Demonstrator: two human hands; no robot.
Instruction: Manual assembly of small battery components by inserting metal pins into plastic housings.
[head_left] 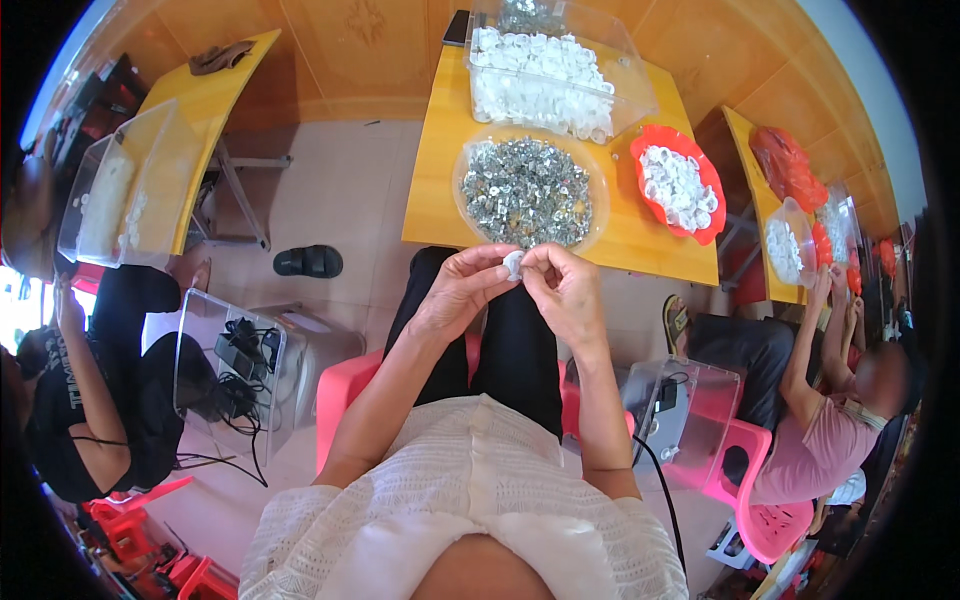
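Between my hands, just off the table's near edge, is a small round white plastic piece (513,265). My left hand (470,285) pinches it from the left with thumb and fingertips. From the other side my right hand (562,290) closes on its edge; whether a tiny metal part is also in those fingers is too small to tell. Just beyond my hands a clear round tray (598,196) holds a heap of small shiny metal parts (525,190). To its right lies a red scalloped dish (713,180) of white plastic pieces (680,188).
A clear bin (635,85) full of white pieces stands at the back of the yellow table (640,245). People sit at side tables left and right. Clear boxes with cables (240,350) flank my pink chair (345,395). A black slipper (308,262) lies on the floor.
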